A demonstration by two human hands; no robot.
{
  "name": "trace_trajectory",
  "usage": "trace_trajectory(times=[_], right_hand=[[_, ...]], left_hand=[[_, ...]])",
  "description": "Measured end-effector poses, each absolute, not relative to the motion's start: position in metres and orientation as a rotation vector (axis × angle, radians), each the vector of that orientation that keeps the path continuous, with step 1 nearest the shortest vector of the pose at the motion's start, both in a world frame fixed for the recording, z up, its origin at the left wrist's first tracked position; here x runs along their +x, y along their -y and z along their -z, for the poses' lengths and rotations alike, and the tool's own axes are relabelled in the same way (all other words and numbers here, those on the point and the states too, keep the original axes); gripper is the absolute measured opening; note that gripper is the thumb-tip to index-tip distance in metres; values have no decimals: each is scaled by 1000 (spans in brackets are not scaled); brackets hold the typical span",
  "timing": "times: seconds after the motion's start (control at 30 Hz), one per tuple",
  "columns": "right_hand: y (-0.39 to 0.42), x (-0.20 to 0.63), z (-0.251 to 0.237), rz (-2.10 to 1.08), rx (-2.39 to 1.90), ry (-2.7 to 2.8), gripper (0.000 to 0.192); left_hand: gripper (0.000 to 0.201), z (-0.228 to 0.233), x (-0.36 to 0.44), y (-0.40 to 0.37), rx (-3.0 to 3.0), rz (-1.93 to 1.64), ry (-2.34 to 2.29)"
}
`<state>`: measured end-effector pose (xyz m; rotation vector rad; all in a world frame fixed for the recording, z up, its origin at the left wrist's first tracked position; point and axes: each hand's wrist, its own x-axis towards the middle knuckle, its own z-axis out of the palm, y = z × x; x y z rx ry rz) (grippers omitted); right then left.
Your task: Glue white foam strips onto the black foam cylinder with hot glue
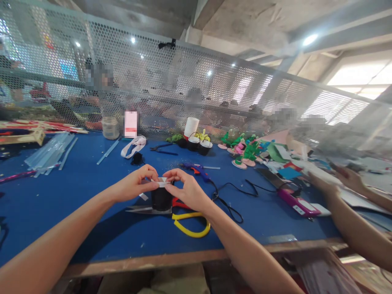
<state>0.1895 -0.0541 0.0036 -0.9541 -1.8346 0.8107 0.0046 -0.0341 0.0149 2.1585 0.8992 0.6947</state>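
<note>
Right now my left hand (137, 183) and right hand (186, 188) meet over a small black cup (161, 199) standing on the blue counter (92, 212), both pinching a white strip (162, 182) across its rim. Scissors (183, 218) with yellow handles lie just behind the cup, loops toward 4 o'clock. A blue glue gun (196, 169) rests near 1 o'clock, its black cord (232, 200) trailing right. At 3 o'clock another person's hand (320, 183) hovers beside a pink tool (298, 202).
</note>
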Motion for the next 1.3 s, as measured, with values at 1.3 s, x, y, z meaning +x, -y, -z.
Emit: trace_trajectory(times=[1.3], right_hand=[[56,190,-5,-814,-913,1881,19]], left_hand=[[23,-21,11,39,2291,-693,-951]])
